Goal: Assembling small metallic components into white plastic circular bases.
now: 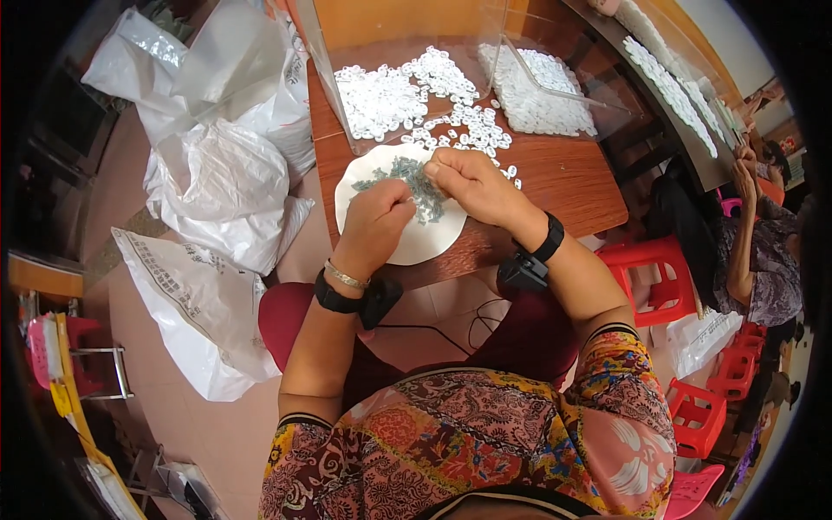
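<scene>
A white plate with a wavy rim (414, 252) lies at the near left of the wooden table, bearing a heap of small grey-green pieces (400, 172). Over the plate's left part my left hand (375, 222) is closed, thumb pressed against the curled fingers. My right hand (479, 185) pinches above the plate's right side, close to the heap. Whatever the fingertips hold is too small or hidden to make out. Just beyond the plate, many small white oval pieces with holes (379, 106) spill from a clear box (334, 108) across the table.
A second clear bin (555, 89) of white pieces stands at the far right of the brown table (568, 178). White sacks (217, 178) crowd the floor at left. Red stools (654, 277) are at right, where another person (763, 251) sits at a dark table (672, 104).
</scene>
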The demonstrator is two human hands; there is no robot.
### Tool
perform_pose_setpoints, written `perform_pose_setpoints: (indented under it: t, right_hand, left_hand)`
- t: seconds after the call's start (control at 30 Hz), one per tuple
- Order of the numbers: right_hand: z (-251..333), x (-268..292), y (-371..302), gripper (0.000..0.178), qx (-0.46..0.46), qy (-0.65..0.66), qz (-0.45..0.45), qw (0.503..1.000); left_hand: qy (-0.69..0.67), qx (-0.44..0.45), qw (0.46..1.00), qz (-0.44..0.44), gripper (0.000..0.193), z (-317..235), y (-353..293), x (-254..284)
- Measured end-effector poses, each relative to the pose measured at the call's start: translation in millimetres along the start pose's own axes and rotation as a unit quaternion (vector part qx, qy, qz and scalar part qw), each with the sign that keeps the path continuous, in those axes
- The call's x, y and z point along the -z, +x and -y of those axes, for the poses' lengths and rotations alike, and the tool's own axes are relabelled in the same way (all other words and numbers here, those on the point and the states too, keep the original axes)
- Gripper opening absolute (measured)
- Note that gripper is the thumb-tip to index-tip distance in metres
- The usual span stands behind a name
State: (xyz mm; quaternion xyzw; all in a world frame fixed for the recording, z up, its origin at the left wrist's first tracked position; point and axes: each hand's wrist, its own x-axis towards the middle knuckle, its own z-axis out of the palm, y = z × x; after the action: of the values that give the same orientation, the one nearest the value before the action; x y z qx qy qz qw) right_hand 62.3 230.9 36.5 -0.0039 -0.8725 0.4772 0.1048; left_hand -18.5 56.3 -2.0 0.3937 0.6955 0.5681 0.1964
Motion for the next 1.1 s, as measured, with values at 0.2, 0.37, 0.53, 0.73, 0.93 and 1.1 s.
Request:
perform_pose_setpoints:
  t: [0.2, 0.37, 0.53, 0.73, 0.93, 1.1]
  right_hand:
    - [4, 0, 0, 0.028, -0.068, 0.17, 0.074, 0.98]
    - [4, 1, -3, 0.012, -0.03, 0.227, 0.054, 0.972]
    - [17, 6, -6, 0.008, -0.03, 0.194, 0.082, 0.977]
    - [13, 4, -8, 0.009, -0.018, 0.142, 0.063, 0.988]
    - [17, 10, -8, 0.012, -0.009, 0.109, 0.074, 0.991]
    - [19, 11, -9, 0.012, 0.006, 0.059, 0.089, 0.994]
  left_hand:
    - [0.08, -0.111, 0.985, -0.1, 0.012, 0, 0, -6]
    - [-0.191, 0.037, 0.981, -0.025, 0.016, -15, -3, -1]
    - [-0.19, 0.038, 0.98, -0.037, 0.016, -16, -3, -3]
    - [-0.098, -0.016, 0.994, -0.053, 0.017, -10, -1, -5]
    - [-0.043, -0.03, 0.998, -0.037, 0.019, -15, -4, -7]
    - [-0.033, -0.041, 0.998, -0.034, 0.019, -16, -5, -6]
